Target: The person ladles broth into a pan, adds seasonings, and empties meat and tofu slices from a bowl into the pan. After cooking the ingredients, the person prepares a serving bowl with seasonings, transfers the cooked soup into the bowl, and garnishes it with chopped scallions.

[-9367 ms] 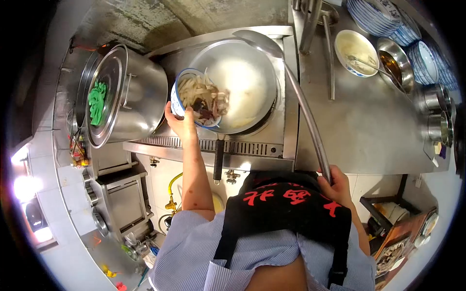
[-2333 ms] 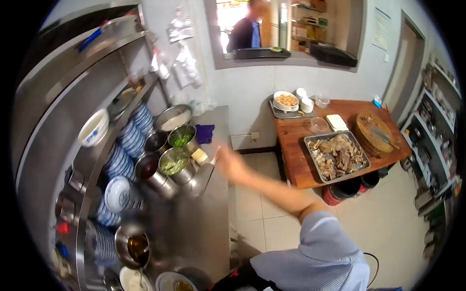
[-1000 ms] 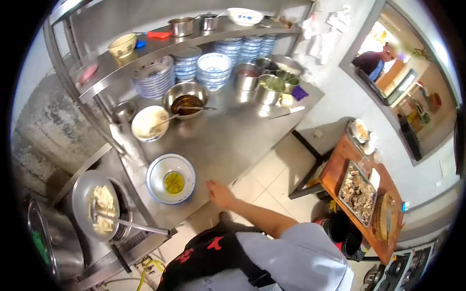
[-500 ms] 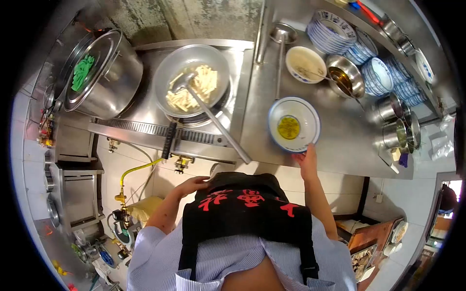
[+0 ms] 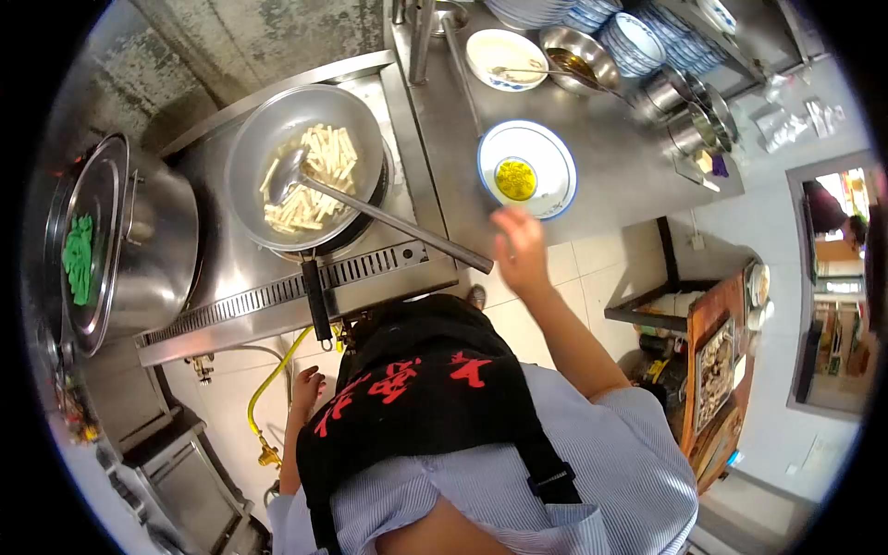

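My right hand (image 5: 521,245) is just off the near rim of a white bowl with a blue edge (image 5: 552,176), slightly blurred, thumb and fingers apart, holding nothing. Yellow-green bits in liquid (image 5: 515,179) lie at the bottom of that bowl. The handle end of a long metal ladle (image 5: 407,228) is close to the same hand, apart from it. The ladle's head rests among pale cut strips (image 5: 319,176) in a wok (image 5: 252,139) on the stove. Down by the apron's left side hangs my left hand (image 5: 307,387), loosely curled with fingers apart and nothing in it.
A large lidded pot (image 5: 157,250) with a green cloth (image 5: 79,259) stands left of the wok. Behind the bowl are another bowl (image 5: 507,46) and a metal basin of dark liquid (image 5: 592,60). Stacked bowls (image 5: 634,42) and metal containers (image 5: 689,125) stand at the right.
My right hand has let go of the white bowl and moved left toward the ladle handle. My left hand has dropped lower beside the apron. The camera view has turned right.
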{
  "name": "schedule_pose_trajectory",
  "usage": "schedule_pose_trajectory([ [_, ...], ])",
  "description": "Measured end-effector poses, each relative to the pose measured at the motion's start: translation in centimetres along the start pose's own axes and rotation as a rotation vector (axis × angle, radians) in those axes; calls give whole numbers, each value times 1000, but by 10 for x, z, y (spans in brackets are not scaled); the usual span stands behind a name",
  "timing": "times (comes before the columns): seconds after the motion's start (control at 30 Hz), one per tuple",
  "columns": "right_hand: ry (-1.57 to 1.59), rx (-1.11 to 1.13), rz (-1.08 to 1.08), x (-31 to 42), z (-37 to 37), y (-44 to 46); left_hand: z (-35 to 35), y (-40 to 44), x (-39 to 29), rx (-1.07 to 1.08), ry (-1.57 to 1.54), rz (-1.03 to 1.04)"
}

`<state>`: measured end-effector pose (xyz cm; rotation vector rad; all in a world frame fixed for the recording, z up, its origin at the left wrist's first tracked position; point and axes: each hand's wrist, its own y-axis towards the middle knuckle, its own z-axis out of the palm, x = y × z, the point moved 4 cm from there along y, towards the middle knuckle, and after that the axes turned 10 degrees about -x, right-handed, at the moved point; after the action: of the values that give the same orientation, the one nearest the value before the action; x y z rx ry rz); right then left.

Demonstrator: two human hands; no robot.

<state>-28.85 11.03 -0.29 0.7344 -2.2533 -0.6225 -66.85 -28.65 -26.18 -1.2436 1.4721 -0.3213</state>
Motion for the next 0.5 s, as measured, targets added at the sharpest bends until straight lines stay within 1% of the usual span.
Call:
schedule_pose_trajectory([
  [0.03, -115, -183, -16, -16, -7, 6, -2, 3, 1, -28, -26, 24],
  [0.07, -87, -320, 32, -37, -15, 12, -7, 6, 9, -57, -54, 41],
  [0.1, -201, -312, 86, -61, -22, 18, -11, 9, 17, -88, -83, 54],
  [0.13, -327, -292, 263, -91, -24, 19, -13, 13, 23, -75, -91, 34],
  [0.17, -304, -288, 405, -128, -18, 16, -10, 11, 27, -104, -109, 29],
  [0.2, -276, -286, 544, -157, -15, 10, -4, 8, 25, -108, -49, 35],
  [0.23, -191, -208, 672, -166, -16, 5, 0, 4, 26, -118, 7, 38],
  [0.3, 10, -31, 909, -180, -1, 4, 20, 17, 56, -123, 85, 55],
  [0.33, 39, -95, 777, -169, 5, 6, 22, 11, 53, -138, 122, 63],
  [0.37, -220, -100, 593, -155, 4, 0, 28, 6, 52, -127, 25, 1],
  [0.4, -471, -113, 395, -102, -9, 10, 34, -9, 29, -118, 133, -4],
  [0.43, -394, -154, 200, -63, -12, 16, 37, 13, 55, -124, 220, 110],
  [0.47, -313, -192, 8, -32, -10, 15, 45, 4, 40, -149, 380, 103],
  [0.5, -84, -80, -77, -16, 6, 9, 51, 8, 43, -136, 400, 180],
])
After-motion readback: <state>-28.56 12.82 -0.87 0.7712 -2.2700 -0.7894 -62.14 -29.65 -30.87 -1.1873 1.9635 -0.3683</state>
